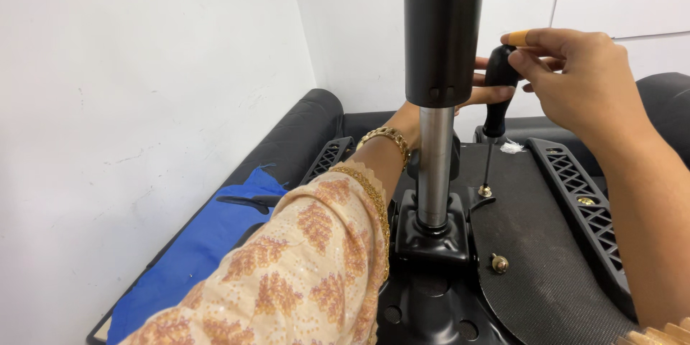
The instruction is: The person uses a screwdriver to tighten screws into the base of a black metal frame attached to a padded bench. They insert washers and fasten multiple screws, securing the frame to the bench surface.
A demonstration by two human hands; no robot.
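Head view: upturned black chair base against white walls

A black sofa carries the upturned chair seat and blue cloth

A post stands upright on the seat base. Right of it, a screwdriver stands on a screw; another screw lies nearer. The right hand tops the handle, the left hand behind the post. A cloth lies left.
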